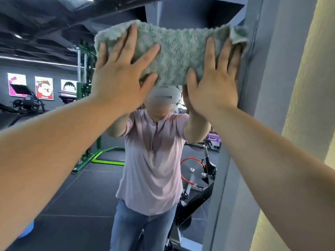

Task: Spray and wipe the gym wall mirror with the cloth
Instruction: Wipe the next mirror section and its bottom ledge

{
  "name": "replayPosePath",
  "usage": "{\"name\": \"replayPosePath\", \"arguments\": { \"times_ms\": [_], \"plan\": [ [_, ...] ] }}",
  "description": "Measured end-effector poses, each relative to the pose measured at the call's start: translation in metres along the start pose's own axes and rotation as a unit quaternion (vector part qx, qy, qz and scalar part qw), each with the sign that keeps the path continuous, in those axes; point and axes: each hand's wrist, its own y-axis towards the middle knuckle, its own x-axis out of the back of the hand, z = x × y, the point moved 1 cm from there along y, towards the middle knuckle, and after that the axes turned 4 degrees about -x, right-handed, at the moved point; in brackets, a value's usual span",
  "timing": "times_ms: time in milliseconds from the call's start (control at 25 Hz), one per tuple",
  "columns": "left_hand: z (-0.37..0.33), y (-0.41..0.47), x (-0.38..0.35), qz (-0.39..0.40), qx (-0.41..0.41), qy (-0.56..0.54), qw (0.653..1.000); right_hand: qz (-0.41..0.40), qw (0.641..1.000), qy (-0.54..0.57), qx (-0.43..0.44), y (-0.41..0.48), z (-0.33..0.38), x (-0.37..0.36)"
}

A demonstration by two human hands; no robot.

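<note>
Reflected gym floor and dark ceiling are filling the large wall mirror (72,187), which is taking up most of the view. At 10 o'clock, three colourful framed posters (44,87) are showing in the glass, with a green steel weight rack (85,105) just to their right. At 11 o'clock the left hand (119,77) is pressing flat, fingers spread wide and straight, on the left end of the fluffy grey-green rectangular cloth (174,51). That cloth is lying stretched against the glass at 12 o'clock, its right edge reaching the mirror's border. At 1 o'clock the right hand (213,84) is pressing on the cloth's right end, also wide and flat. At 5 o'clock a black exercise bike with a red-rimmed flywheel (197,171) is appearing in the reflection. At 3 o'clock a grey painted pillar (253,87) is bordering the mirror, beside a cream textured wall (308,87).
</note>
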Motion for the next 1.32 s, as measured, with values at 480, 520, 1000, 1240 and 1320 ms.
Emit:
{"name": "replayPosePath", "arguments": {
  "times_ms": [480, 520, 1000, 1240, 1320],
  "plan": [
    [0.061, -0.037, -0.007, -0.015, -0.018, 0.024, 0.999, 0.006, 1.0, -0.011, 0.029, -0.029, 0.057, -0.024],
    [0.071, -0.023, -0.001, -0.029, 0.002, 0.013, 0.999, -0.011, 1.0, -0.01, 0.026, -0.012, 0.066, -0.019],
    [0.17, 0.01, 0.018, -0.055, -0.034, 0.028, 0.998, -0.044, 0.997, -0.057, 0.015, 0.014, 0.157, -0.02],
    [0.128, -0.091, -0.018, -0.069, -0.071, -0.013, 0.995, -0.021, 0.998, -0.058, -0.027, -0.096, 0.138, -0.061],
    [0.121, -0.118, -0.021, -0.049, -0.098, -0.001, 0.994, 0.017, 0.994, -0.112, -0.012, -0.123, 0.119, -0.063]
  ]
}}
